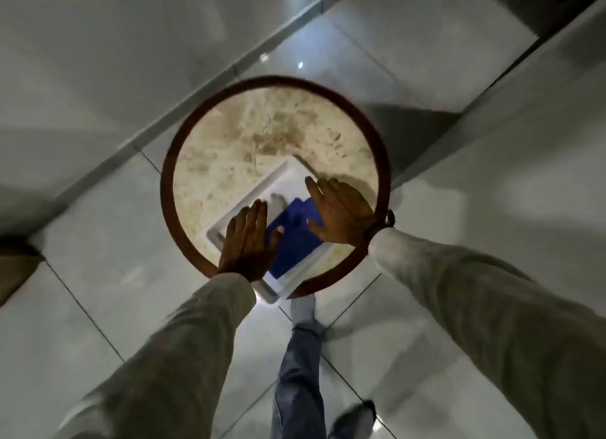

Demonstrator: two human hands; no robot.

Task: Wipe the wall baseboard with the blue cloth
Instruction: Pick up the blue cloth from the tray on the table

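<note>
A folded blue cloth (pixel 295 238) lies in a white tray (pixel 278 183) on a small round table (pixel 229 150) with a marbled top and dark brown rim. My left hand (pixel 247 242) is spread flat over the tray's left edge, its thumb touching the cloth. My right hand (pixel 337 209) is spread flat over the cloth's right side, fingers apart. Neither hand grips anything. The wall baseboard (pixel 183 107) runs diagonally along the foot of the left wall, behind the table.
Glossy white floor tiles (pixel 98 248) surround the table. My legs in blue jeans (pixel 296 373) and a shoe (pixel 354 419) stand below the table. A second wall with its baseboard (pixel 492 88) runs along the right. A brown object (pixel 16 268) sits at the left edge.
</note>
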